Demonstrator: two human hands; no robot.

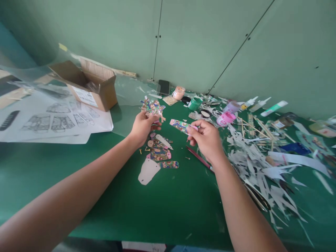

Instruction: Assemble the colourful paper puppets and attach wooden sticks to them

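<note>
My left hand (143, 127) is closed on a colourful patterned paper cutout (152, 106) with a jagged outline, raised above the table. Between the thumb and fingers of my right hand (206, 137) is a long patterned paper strip (181, 126) with a pink end, pointing left. Below my left hand lie several painted cutout pieces (159, 154), some overlapping. A white cutout (149, 171) with small holes rests nearest me, and small brass fasteners (140, 151) are beside the pieces. A dark red pencil-like stick (199, 158) lies under my right hand.
An open cardboard box (91, 85) stands on printed drawing sheets (60, 120) at the left. Paint jars (226, 119) and glue tubes (274, 108) are at the back right. Paper scraps (262, 175) cover the right side, with scissors (256, 196) among them. A green wall (196, 45) rises behind.
</note>
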